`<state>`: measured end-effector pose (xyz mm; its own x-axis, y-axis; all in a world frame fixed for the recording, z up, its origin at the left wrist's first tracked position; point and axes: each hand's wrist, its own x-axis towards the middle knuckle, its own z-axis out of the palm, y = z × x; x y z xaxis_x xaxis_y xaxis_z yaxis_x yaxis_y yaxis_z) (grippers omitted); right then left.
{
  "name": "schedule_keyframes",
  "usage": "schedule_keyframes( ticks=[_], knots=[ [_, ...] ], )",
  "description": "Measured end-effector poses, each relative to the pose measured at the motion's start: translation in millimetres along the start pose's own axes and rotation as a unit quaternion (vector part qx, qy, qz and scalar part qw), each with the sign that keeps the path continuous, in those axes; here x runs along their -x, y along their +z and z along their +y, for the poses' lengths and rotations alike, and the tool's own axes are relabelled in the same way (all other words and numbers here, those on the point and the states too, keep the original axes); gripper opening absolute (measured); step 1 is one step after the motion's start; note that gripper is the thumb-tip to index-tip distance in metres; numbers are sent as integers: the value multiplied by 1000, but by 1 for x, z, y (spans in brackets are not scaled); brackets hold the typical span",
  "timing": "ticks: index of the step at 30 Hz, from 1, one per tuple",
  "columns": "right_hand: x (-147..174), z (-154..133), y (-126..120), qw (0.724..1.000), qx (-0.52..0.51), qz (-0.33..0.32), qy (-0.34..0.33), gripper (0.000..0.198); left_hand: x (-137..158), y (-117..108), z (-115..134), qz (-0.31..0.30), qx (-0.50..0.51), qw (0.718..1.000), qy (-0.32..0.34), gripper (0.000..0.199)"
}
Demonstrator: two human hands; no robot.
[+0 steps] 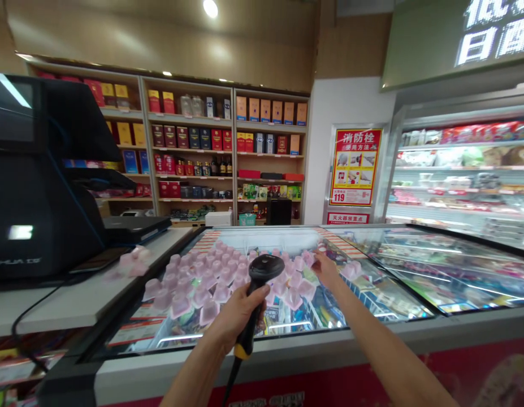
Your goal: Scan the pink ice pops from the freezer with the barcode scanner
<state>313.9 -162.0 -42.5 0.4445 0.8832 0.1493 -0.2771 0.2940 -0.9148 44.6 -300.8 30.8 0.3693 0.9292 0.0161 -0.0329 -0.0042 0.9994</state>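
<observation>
My left hand (247, 308) is wrapped round the handle of a black barcode scanner (265, 267), its head up and its cable hanging down from the yellow-banded grip. Out to the right, my right hand (326, 270) has its fingers closed at the rim of a small pink cup (307, 259), at the right end of the group. Many more translucent pink cups (208, 278), like jelly cups, stand in rows on the freezer's glass top (282, 328). The scanner and my left hand cover some of them.
A few pink cups (353, 270) lie apart on the right of the glass. More pink cups (134, 261) sit on the white counter (75, 305) at left, beside a black checkout terminal (28, 192). Behind stand shelves (194, 150) of boxes and bottles. An upright display fridge (465, 175) is at right.
</observation>
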Motion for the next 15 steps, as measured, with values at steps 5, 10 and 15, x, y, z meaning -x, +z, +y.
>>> schedule_keyframes(
  ticks=[5, 10, 15],
  knots=[
    [7, -15, 22, 970, -222, -42, 86, 11, 1, 3, -1, -31, 20, 999, 16, 25],
    [6, -17, 31, 971, -227, -51, 61, 8, 3, 2, -2, -39, 23, 999, 17, 26],
    [-3, -14, 19, 989, -134, -55, 13, 5, 2, 3, 2, -31, 4, 999, 14, 27]
  ],
)
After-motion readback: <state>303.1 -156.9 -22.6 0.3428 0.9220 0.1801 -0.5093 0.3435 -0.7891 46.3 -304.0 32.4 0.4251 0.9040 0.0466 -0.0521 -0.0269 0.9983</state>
